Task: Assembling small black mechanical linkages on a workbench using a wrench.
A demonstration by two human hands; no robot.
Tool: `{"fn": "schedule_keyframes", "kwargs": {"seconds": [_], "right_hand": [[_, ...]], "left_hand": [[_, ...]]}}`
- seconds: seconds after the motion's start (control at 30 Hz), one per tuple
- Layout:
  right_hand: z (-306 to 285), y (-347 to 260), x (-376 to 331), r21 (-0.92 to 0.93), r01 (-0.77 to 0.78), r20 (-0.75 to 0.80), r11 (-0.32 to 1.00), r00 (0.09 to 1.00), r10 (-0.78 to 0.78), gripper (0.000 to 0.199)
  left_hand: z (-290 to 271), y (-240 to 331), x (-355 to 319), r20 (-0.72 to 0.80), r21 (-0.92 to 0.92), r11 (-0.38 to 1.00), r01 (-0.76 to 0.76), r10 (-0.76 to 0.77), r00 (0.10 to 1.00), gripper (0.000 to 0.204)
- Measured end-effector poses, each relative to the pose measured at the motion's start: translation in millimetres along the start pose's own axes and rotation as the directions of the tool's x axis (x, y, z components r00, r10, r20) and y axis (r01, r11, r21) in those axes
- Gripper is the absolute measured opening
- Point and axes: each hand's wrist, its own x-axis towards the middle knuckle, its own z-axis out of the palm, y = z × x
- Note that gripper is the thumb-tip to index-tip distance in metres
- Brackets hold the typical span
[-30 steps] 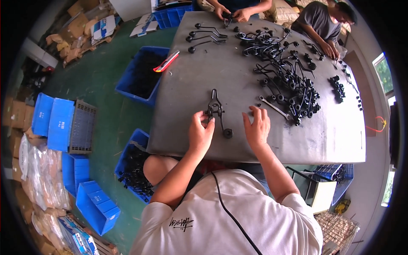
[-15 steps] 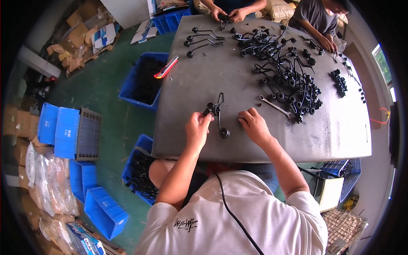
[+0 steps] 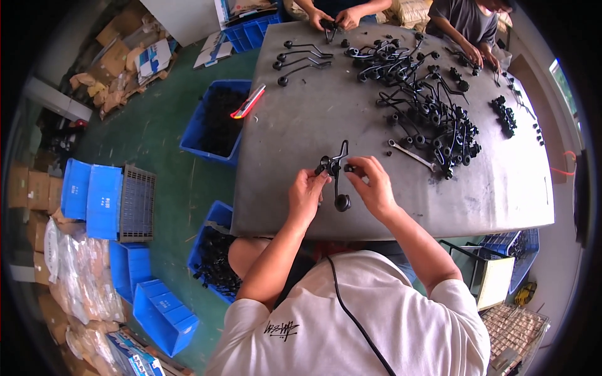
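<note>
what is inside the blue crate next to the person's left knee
The blue crate holds a jumbled heap of black parts. They cover its bottom, so nothing beneath them shows, and the left knee hides part of its right side.

Bent-rod part [image 3: 334, 167] near centre looked like black-coated metal, smooth, slight sheen; its round end [image 3: 342, 202] was black too, rubber or plastic, couldn't tell. Small black piece [image 3: 349, 168] at its 3 o'clock: too small to call. Parts pile [image 3: 433, 119] at 2 o'clock had the same satin black. Wrench [image 3: 412, 155], between 2 and 3, was bright bare metal. Tabletop [image 3: 282, 138]: grey, smooth, mostly matt, glare toward 3 o'clock. Blue crate [image 3: 103, 200], 9 o'clock: moulded plastic. Wrapping film [image 3: 81, 269], 8 o'clock: clear, glossy, crumpled plastic. Shirt [image 3: 364, 313], 5 o'clock: matt white cloth.
</note>
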Motion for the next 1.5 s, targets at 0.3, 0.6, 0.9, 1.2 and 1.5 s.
{"fn": "schedule_keyframes", "kwargs": {"seconds": [0.3,0.6,0.9,1.2,1.5], "right_hand": [[18.2,0.6,7.5,0.141,0.202,0.094,0.969,0.972,-0.216,0.034],[-40.5,80.4,-1.2,-0.492,-0.113,-0.245,0.863,0.97,-0.012,0.032],[-54.7,100.5,18.2,-0.576,-0.057,-0.014,0.816,0.998,0.06,0.027],[-22.1,35.6,4.6,0.133,-0.351,0.242,0.927,0.918,0.313,0.022],[-3.2,8.3,3.8,0.022,0.097,0.236,0.995,0.967,-0.099,0.02]], "left_hand": [[-4.7,0.3,-0.1,0.053,-0.078,0.996,0.046,-0.041,0.998,0.025],[-3.4,-5.8,0.4,0.044,-0.113,0.993,0.019,-0.015,0.999,0.026],[-2.4,-4.7,-2.5,0.045,-0.065,0.998,0.011,-0.008,0.999,0.025],[0.2,-2.3,-2.8,0.011,0.011,1.0,-0.015,0.015,1.0,0.029],[1.6,3.7,-4.5,-0.001,0.074,0.997,0.036,-0.036,0.999,0.028]]}}
